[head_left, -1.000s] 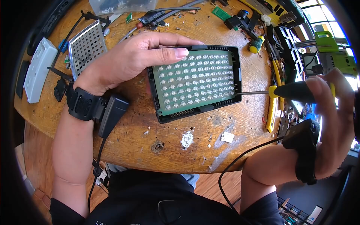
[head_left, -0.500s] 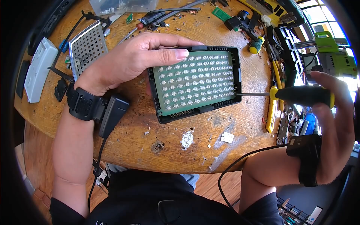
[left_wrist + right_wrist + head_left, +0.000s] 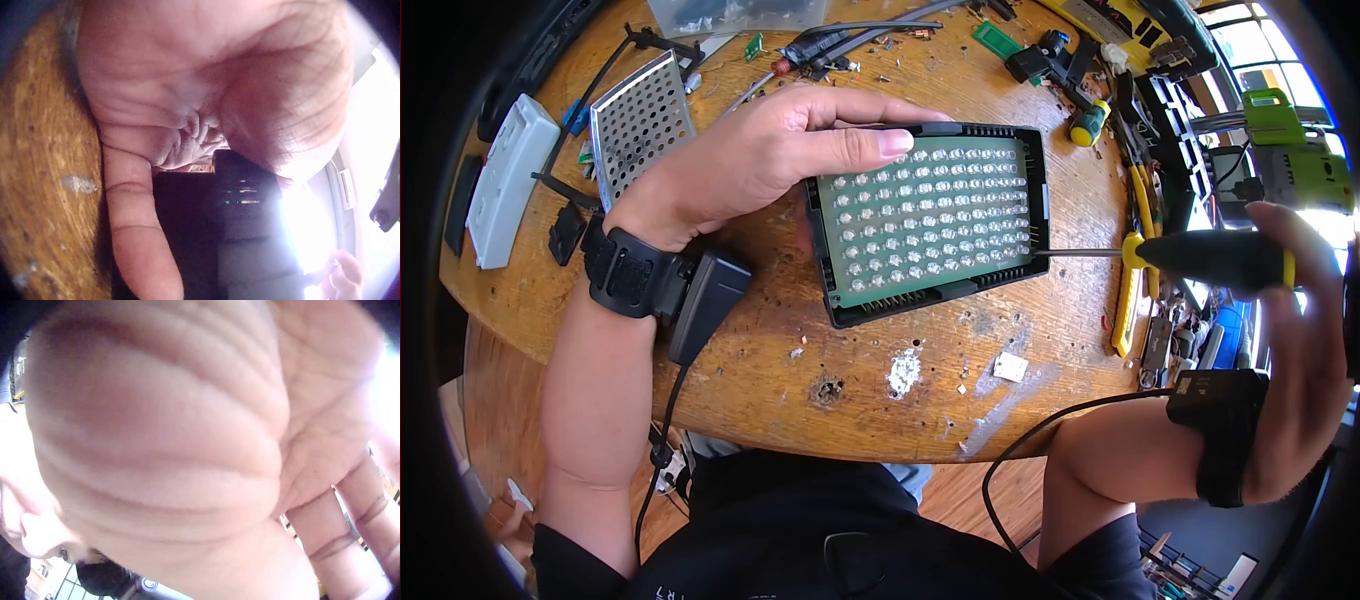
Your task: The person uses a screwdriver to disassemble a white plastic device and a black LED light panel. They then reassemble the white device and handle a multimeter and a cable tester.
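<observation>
My left hand (image 3: 765, 150) grips a black plastic housing (image 3: 960, 292) by its upper left side, thumb over the front and fingers behind. Inside the housing lies a green circuit board with rows of clear LEDs (image 3: 930, 215). At the far right my right hand (image 3: 1305, 340) holds a screwdriver (image 3: 1210, 260) by the back end of its black and yellow handle. Its shaft points left, with the tip at the housing's lower right corner. The left wrist view shows the palm (image 3: 206, 87) against the dark housing; in the right wrist view the palm (image 3: 162, 437) hides the screwdriver.
The worn wooden table (image 3: 880, 380) carries a perforated metal plate (image 3: 640, 120) and a pale plastic cover (image 3: 512, 185) on the left. At the right lie a short screwdriver (image 3: 1090, 122), a yellow cutter (image 3: 1127, 315) and other tools. A clear bin (image 3: 740, 15) stands at the back.
My right fingers have slid back along the screwdriver handle, baring more of it, and the handle has levelled slightly. The left hand keeps its grip on the housing.
</observation>
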`<action>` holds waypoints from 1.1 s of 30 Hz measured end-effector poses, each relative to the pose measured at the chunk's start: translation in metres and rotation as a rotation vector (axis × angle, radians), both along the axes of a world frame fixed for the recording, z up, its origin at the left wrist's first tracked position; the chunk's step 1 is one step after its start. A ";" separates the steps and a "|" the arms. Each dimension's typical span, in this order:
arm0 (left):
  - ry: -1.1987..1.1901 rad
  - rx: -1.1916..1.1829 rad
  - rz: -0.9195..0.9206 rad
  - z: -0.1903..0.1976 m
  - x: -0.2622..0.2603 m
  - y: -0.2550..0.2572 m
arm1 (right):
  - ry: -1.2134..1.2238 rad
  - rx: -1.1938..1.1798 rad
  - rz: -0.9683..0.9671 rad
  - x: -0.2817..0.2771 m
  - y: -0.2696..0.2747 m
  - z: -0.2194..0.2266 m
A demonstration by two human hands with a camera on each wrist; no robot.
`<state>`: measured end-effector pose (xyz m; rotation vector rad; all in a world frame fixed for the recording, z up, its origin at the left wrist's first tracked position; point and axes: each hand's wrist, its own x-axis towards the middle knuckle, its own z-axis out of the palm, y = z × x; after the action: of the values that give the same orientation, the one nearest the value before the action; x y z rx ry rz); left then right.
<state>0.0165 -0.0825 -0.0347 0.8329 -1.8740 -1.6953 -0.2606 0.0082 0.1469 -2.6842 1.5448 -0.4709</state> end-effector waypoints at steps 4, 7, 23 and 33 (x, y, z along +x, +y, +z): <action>0.014 -0.005 -0.008 0.001 0.000 0.000 | 0.031 -0.019 0.031 -0.001 -0.002 0.001; 0.003 0.002 -0.005 0.001 0.000 -0.001 | 0.055 -0.032 0.057 0.000 -0.003 0.002; -0.013 -0.018 -0.002 0.001 0.001 0.000 | 0.179 -0.109 0.199 0.000 -0.015 0.006; 0.014 0.016 0.004 -0.001 0.001 0.000 | -0.044 -0.322 0.930 -0.016 -0.049 -0.007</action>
<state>0.0171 -0.0823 -0.0353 0.8288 -1.8506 -1.7110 -0.2770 -0.0411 0.1397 -3.1588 0.0937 -0.7296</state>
